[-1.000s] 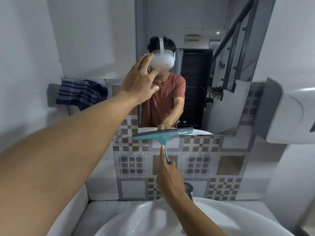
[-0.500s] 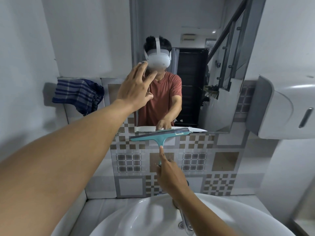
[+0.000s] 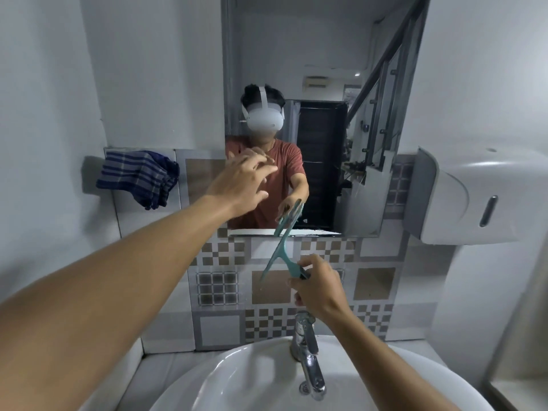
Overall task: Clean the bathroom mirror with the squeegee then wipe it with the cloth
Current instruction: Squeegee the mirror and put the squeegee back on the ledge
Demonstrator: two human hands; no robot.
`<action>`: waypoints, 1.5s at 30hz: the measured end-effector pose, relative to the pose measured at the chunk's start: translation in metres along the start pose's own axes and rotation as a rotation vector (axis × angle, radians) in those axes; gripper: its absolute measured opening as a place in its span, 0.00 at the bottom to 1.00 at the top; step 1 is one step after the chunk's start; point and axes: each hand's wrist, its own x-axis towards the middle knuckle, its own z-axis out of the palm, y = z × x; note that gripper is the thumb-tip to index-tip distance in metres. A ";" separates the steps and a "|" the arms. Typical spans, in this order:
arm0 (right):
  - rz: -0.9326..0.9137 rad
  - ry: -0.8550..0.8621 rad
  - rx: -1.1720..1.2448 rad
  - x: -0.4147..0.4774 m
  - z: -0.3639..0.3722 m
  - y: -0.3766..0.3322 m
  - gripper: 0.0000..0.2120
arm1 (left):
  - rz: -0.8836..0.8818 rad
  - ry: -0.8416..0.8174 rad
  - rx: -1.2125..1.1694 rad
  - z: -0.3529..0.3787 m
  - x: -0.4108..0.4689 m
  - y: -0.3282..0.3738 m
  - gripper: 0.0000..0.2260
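The tall mirror (image 3: 320, 69) hangs on the wall above the patterned tiles. My right hand (image 3: 318, 287) grips the handle of a teal squeegee (image 3: 281, 244), whose blade stands tilted nearly upright across the mirror's bottom edge. My left hand (image 3: 241, 182) is stretched out in front of the mirror's lower left corner, fingers spread, holding nothing. A blue striped cloth (image 3: 139, 176) lies bunched on the tile ledge left of the mirror.
A white basin (image 3: 237, 378) with a chrome tap (image 3: 308, 348) sits directly below my arms. A white wall dispenser (image 3: 456, 200) juts out to the right of the mirror. Grey walls close in on both sides.
The squeegee has dropped from the mirror's bottom edge and turned from level to almost upright. My left hand has come down and away from the glass. The camera has tilted up.
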 end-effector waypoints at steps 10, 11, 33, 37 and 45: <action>-0.038 -0.091 -0.069 -0.002 -0.083 -0.054 0.10 | -0.058 -0.312 -0.486 0.007 -0.055 0.073 0.14; -0.048 -0.119 -0.081 -0.002 -0.090 -0.059 0.10 | -0.065 -0.321 -0.521 0.007 -0.057 0.077 0.14; -0.350 -0.152 0.129 0.019 -0.025 -0.124 0.15 | -0.551 -0.062 -0.833 -0.032 -0.117 0.036 0.06; -0.379 -0.201 0.186 0.023 0.011 -0.128 0.22 | -0.608 0.073 -0.770 -0.039 -0.132 0.016 0.13; -0.437 -0.287 0.140 0.025 0.084 -0.129 0.27 | -0.653 0.048 -0.674 -0.028 -0.168 -0.025 0.33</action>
